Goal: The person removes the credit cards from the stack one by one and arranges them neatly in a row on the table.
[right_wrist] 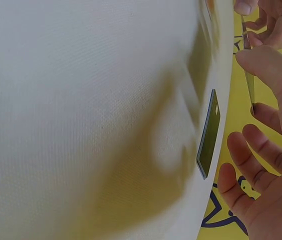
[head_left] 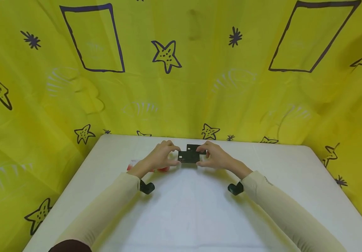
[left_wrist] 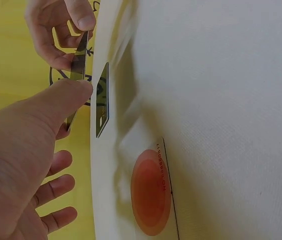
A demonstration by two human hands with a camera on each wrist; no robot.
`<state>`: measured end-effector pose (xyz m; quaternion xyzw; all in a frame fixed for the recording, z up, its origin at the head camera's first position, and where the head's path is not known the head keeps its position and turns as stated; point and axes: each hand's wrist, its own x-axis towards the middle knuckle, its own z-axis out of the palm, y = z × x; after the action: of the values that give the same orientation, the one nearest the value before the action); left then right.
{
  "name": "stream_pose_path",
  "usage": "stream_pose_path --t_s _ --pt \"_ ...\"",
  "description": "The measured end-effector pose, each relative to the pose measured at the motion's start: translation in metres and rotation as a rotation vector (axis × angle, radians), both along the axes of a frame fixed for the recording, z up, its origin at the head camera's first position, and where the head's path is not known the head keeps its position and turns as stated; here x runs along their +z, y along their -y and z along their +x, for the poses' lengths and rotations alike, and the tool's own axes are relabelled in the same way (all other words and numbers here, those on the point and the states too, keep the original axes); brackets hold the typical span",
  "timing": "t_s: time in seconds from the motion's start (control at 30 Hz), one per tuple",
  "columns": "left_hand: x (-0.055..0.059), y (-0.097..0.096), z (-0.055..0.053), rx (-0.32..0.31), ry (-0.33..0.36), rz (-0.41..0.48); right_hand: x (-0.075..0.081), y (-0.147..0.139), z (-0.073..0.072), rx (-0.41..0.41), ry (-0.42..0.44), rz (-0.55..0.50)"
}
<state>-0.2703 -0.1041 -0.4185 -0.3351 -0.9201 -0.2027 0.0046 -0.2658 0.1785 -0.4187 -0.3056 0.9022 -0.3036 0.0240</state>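
Observation:
A black card (head_left: pixel 188 157) with a chip and "VIP" lettering is held up between both hands over the table. My left hand (head_left: pixel 163 154) pinches its left end with thumb and forefinger. At the right end, the thumb and forefinger of my right hand (head_left: pixel 215 156) pinch it too. Seen edge-on in the left wrist view, the held card (left_wrist: pixel 79 57) stands upright, the other fingers spread loosely below. Behind it a second dark card (head_left: pixel 193 147) lies flat on the table, partly covered by the held one; the right wrist view also shows this lying card (right_wrist: pixel 209 137).
A white card with red ovals (left_wrist: pixel 151 192) lies on the white table (head_left: pixel 187 210), partly behind the left wrist in the head view. Dark wrist mounts (head_left: pixel 147 187) hang under both forearms. A yellow patterned curtain (head_left: pixel 193 87) rises beyond the table's back edge.

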Motion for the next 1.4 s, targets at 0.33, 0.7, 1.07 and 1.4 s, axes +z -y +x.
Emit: stream_pose_path --t_s 0.33,0.7,1.07,1.4 --pt "0.002 0.003 0.004 0.004 0.002 -0.004 0.003 0.003 0.003 0.007 0.008 0.018" --pt "0.001 0.007 0.01 0.008 0.013 -0.017 0.0 0.007 0.007 0.011 0.022 0.014" --pt "-0.006 0.012 0.015 0.019 0.049 -0.012 -0.003 0.013 0.014 0.033 0.02 0.016" --pt "-0.009 0.018 0.017 0.048 0.061 -0.012 -0.007 0.018 0.014 0.031 0.033 0.024"
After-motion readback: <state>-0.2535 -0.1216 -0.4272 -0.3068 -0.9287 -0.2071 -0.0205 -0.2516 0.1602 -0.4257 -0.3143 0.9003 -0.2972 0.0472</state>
